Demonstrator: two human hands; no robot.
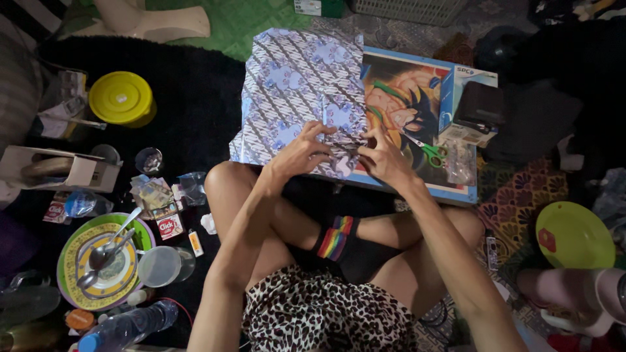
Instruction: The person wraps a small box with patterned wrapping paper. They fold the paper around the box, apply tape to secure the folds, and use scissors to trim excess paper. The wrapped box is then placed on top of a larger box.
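Note:
A sheet of blue and purple patterned wrapping paper (297, 85) lies over a low table (417, 189) with a cartoon picture on its top. My left hand (305, 148) presses the paper's near edge, fingers bent over a fold. My right hand (383, 156) pinches the same fold just to the right. Green-handled scissors (430, 153) lie on the table right of my right hand. I sit cross-legged, knees under the table's near edge.
A dark box (479, 107) rests on a carton at the table's right end. On the floor to the left are a yellow lid (120, 98), a plate with spoons (101, 257), a clear cup (160, 266) and a water bottle (124, 329). A green plate (574, 234) lies right.

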